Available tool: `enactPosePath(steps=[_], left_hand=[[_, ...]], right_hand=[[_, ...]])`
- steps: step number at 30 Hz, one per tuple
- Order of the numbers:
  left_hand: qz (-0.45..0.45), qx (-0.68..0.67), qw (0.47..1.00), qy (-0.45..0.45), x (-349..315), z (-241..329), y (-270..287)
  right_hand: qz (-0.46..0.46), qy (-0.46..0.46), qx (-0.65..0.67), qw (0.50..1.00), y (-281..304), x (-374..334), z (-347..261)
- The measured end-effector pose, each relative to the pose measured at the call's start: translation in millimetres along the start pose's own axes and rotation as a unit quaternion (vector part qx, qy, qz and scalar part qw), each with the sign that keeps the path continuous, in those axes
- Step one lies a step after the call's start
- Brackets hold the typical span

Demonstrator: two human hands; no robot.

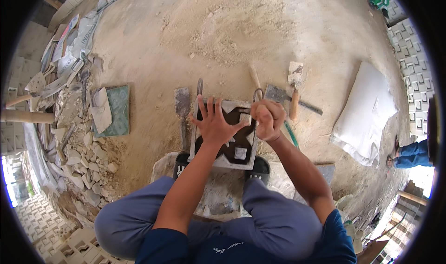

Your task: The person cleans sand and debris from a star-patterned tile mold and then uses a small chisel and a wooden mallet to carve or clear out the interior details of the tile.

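The square block mould (grey frame, dark recesses inside) sits on the sandy ground just ahead of the person's sandals. The left hand lies spread flat on it; the right hand is clenched around a thin tool at the mould's far right corner.

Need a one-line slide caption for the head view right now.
Squatting on sandy ground, the left hand presses flat on a square grey mould while the right hand works a small tool at its edge.
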State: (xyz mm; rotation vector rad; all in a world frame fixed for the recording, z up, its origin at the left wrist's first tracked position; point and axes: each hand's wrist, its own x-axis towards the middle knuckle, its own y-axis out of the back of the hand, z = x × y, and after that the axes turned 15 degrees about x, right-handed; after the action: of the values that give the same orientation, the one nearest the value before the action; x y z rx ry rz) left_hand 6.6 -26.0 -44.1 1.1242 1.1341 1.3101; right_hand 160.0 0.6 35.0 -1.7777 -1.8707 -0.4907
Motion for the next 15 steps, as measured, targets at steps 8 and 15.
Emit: enactPosePath(steps=[8, 15], left_hand=[[0.024, 0.010, 1.000, -0.005, -1.9, -7.3, -1.0], [0.003, 0.084, 0.973, -0.213, 29.5, -32.9, 9.8]], right_hand=[[-0.107, -0.100, 0.092, 0.985, -1.2, 7.0, -4.6], [-0.133, -0.235, 0.216, 0.938, 20.6, 14.0, 5.2]])
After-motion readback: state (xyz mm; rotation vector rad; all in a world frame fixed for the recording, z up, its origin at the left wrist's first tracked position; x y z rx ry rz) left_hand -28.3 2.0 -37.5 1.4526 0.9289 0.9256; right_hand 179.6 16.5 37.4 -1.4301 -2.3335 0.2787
